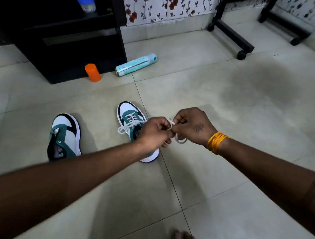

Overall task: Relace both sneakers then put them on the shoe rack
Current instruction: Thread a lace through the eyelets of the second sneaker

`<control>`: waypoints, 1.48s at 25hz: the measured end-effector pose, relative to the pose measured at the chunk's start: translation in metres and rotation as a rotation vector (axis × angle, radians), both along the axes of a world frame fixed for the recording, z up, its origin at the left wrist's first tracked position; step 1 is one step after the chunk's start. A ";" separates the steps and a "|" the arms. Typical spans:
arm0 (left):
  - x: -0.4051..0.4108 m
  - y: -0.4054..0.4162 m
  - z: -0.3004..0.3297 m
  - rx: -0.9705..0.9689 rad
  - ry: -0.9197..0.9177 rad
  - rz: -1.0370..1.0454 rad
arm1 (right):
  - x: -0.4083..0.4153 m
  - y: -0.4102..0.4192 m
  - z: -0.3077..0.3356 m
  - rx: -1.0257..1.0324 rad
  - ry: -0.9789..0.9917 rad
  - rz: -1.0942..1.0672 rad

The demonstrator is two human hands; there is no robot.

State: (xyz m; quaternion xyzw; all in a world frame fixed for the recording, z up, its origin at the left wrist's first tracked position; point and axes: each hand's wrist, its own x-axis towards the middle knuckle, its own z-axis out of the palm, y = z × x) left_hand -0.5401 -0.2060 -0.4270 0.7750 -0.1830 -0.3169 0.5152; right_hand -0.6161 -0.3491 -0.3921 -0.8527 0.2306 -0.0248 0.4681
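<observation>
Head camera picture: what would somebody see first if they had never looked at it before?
First come the two hands in the middle, the left hand and the right hand, pinching a white lace over a green and white sneaker on the tiled floor. Its partner, the other sneaker, sits to the left. Farther back an orange cup stands by a spray can lying on its side.

floor (pixel 223 92): pale tiles | wall (pixel 176 6): floral wallpaper | black cabinet (pixel 70 51) far left
</observation>
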 end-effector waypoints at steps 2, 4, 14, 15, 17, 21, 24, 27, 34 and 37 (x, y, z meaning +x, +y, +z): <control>0.023 0.015 0.032 0.016 -0.046 0.011 | 0.024 0.014 0.025 0.045 -0.052 0.012; 0.047 0.036 0.062 0.057 -0.093 0.013 | 0.049 0.031 0.047 0.083 -0.091 0.045; 0.144 0.174 0.134 0.127 -0.117 0.126 | 0.169 0.150 0.088 0.353 -0.082 0.120; 0.149 0.187 0.127 0.119 -0.092 0.146 | 0.178 0.163 0.079 0.382 -0.070 0.101; 0.158 0.207 0.107 0.102 -0.045 0.179 | 0.190 0.183 0.055 0.464 -0.043 0.042; 0.166 0.226 0.067 0.084 0.053 0.223 | 0.196 0.206 0.002 0.631 0.014 -0.075; 0.171 0.232 0.047 0.073 0.140 0.222 | 0.192 0.213 -0.026 0.630 0.065 -0.103; 0.175 0.235 0.032 0.037 0.207 0.211 | 0.188 0.215 -0.046 0.518 0.086 -0.056; 0.183 0.235 0.011 0.001 0.295 0.151 | 0.170 0.219 -0.060 0.125 -0.208 0.183; 0.181 0.236 0.010 0.012 0.256 0.127 | 0.169 0.220 -0.064 0.272 -0.194 0.142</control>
